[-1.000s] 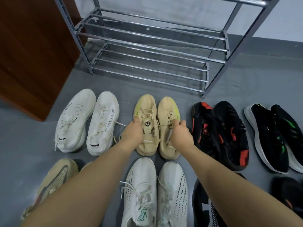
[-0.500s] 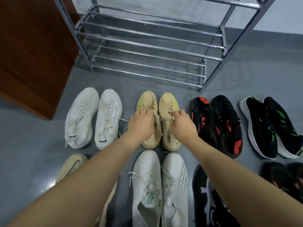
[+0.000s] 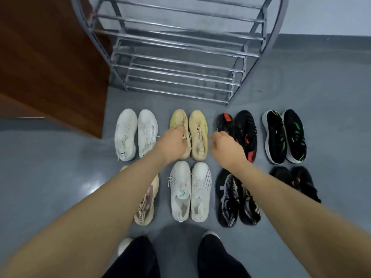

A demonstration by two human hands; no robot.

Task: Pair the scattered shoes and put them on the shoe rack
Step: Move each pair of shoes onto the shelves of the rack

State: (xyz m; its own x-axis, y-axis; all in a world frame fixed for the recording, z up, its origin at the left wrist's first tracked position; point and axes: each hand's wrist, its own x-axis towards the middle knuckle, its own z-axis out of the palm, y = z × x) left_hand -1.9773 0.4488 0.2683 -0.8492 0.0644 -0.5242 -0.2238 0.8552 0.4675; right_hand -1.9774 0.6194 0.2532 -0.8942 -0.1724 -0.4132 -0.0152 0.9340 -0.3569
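The person's left hand is lying over the left shoe of the beige knit sneaker pair, fingers curled, hold unclear. The right hand is hovering beside it, loosely curled, holding nothing. A one-handed lift risks splitting the pair before the empty grey metal shoe rack.

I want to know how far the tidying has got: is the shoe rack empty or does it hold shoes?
Empty, as far as shown: the rack's visible bars are bare, and every pair lies on the floor.
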